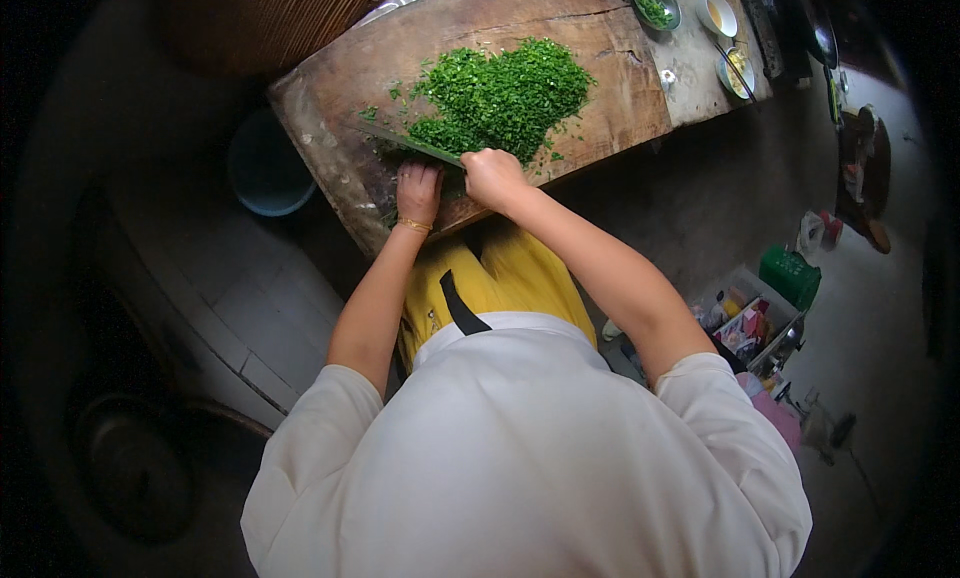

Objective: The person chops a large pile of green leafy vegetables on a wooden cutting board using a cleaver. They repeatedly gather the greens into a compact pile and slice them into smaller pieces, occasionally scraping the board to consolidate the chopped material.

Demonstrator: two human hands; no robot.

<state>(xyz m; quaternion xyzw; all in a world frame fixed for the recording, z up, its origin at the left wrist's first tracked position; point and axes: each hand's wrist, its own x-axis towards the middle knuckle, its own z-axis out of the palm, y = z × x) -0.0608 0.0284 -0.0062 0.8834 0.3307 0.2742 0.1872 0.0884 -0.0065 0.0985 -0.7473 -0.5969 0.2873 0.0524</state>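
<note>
My right hand [495, 179] is closed on the handle of a kitchen knife [411, 144], whose broad blade points up and left along the near-left edge of a heap of chopped green herbs [510, 94]. The heap lies on a large worn wooden board [622, 105]. Just below the blade, my left hand [419, 192], with a bracelet at the wrist, rests its bent fingers at the board's near-left part. Dark greens show beside those fingers; whether the fingers grip them is hidden. A few loose green bits lie left of the heap.
At the right end of the worktop stand a metal bowl [656, 5] with cut greens, a white bowl [718, 15] and a bowl with pale food and chopsticks [736, 74]. A blue-rimmed bucket [271, 165] stands left, below a woven basket [277, 23]. A green bin [790, 276] is lower right.
</note>
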